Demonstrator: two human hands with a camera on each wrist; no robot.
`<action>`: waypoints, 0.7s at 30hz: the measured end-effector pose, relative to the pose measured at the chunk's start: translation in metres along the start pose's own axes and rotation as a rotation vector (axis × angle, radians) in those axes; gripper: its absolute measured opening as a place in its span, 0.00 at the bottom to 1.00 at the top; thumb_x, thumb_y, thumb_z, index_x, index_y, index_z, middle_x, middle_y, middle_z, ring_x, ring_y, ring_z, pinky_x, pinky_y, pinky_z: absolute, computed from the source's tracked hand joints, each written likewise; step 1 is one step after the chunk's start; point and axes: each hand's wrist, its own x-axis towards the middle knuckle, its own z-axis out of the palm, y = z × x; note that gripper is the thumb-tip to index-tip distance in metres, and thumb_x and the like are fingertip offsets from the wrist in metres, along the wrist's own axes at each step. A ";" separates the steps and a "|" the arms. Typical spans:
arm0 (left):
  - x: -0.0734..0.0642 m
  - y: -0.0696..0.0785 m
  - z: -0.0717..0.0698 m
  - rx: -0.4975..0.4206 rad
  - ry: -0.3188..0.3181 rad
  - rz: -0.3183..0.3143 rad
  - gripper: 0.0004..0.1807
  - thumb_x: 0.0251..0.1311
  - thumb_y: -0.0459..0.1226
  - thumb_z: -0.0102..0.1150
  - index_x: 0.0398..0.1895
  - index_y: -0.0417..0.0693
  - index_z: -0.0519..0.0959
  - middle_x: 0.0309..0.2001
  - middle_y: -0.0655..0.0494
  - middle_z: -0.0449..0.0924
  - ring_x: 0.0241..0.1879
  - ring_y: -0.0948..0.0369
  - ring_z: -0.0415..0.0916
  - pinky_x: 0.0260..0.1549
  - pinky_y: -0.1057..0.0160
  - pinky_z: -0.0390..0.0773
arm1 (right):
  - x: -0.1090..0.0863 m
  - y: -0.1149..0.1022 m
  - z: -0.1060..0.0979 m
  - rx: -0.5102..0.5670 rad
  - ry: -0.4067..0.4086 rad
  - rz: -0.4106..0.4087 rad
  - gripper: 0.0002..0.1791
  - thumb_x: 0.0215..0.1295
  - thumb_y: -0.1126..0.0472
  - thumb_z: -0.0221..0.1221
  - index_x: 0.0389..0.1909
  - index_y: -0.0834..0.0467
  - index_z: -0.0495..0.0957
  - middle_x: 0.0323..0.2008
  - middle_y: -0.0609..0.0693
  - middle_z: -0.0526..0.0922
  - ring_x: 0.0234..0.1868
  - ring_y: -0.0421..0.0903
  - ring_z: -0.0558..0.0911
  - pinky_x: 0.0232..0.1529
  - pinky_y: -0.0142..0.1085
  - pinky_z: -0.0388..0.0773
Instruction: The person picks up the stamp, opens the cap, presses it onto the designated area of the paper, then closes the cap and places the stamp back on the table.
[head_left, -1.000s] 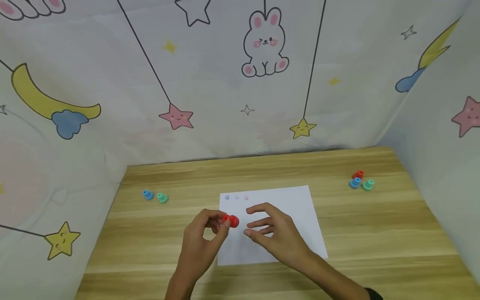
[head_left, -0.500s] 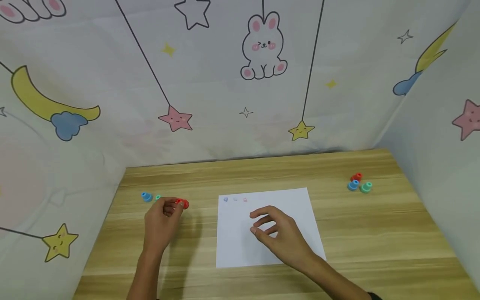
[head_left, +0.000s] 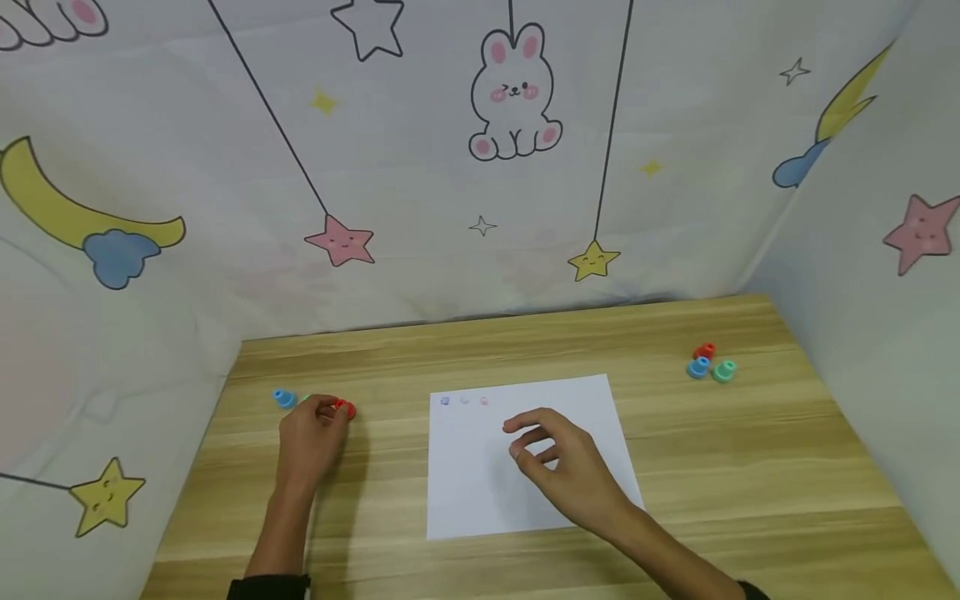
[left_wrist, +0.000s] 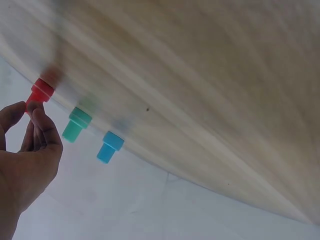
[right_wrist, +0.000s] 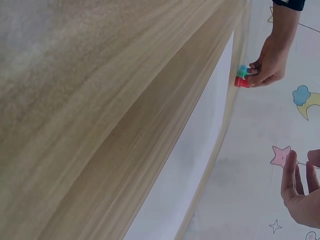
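My left hand (head_left: 309, 442) pinches the narrow handle of a red stamp (head_left: 346, 408) between thumb and fingers at the table's left side. In the left wrist view the red stamp (left_wrist: 42, 90) has its wide end at the wood, lined up beside a green stamp (left_wrist: 77, 123) and a blue stamp (left_wrist: 110, 146). From the head, the left hand partly covers the green one. My right hand (head_left: 566, 471) hovers over a white sheet of paper (head_left: 465, 492), fingers loosely bent and nothing in them. Small faint marks (head_left: 464, 401) line the sheet's top left.
Toward the back right of the wooden table (head_left: 750, 467) stand another red stamp (head_left: 705, 351), a blue stamp (head_left: 698, 368) and a green stamp (head_left: 724, 372), close together. A white printed cloth (head_left: 420, 167) walls the back and both sides.
My left hand has carried the red stamp from above the paper leftward and down to the table beside the green and blue stamps. My right hand has barely moved.
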 end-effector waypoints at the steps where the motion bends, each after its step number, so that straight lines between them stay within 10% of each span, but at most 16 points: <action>1: 0.001 0.000 0.000 0.001 0.002 0.000 0.15 0.74 0.36 0.62 0.53 0.30 0.83 0.42 0.35 0.88 0.40 0.45 0.87 0.35 0.56 0.85 | 0.000 0.000 0.000 -0.004 0.004 -0.004 0.14 0.75 0.64 0.65 0.57 0.48 0.81 0.55 0.41 0.85 0.52 0.40 0.86 0.47 0.36 0.86; 21: -0.005 0.005 -0.006 0.006 -0.068 -0.044 0.27 0.75 0.41 0.62 0.66 0.28 0.75 0.47 0.34 0.85 0.43 0.43 0.86 0.40 0.47 0.86 | -0.001 0.006 -0.005 -0.029 0.037 -0.016 0.14 0.75 0.64 0.64 0.57 0.48 0.81 0.55 0.40 0.85 0.53 0.43 0.87 0.47 0.35 0.85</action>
